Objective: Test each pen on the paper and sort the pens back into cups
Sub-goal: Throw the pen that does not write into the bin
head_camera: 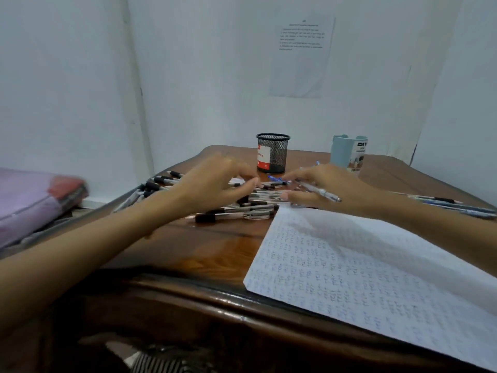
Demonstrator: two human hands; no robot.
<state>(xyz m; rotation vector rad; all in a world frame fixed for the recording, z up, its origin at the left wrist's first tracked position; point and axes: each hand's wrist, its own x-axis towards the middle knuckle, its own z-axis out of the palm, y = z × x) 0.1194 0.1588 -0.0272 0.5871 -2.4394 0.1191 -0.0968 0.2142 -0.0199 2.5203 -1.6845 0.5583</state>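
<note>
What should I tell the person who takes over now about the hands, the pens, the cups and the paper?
Left hand: fingers curled over the pen pile; grip unclear.
Right hand: holds a clear pen, fingertips at the pile.
Mesh cup and blue cup stand behind; no pens stick out.
Done: paper is full of test marks.
To do: test and sort the pile and the side pens into cups.

One table (215, 251); two cups, namely one black mesh cup (273, 153) and one pale blue mug (348, 153); one written sheet of paper (376, 278); one printed sheet (301, 55) on the wall (215, 76); two hands, a left hand (212, 184) and a right hand (328, 187); one pen (320, 191) in the right; the heap of pens (242, 208) overlaps too thickly to count.
</note>
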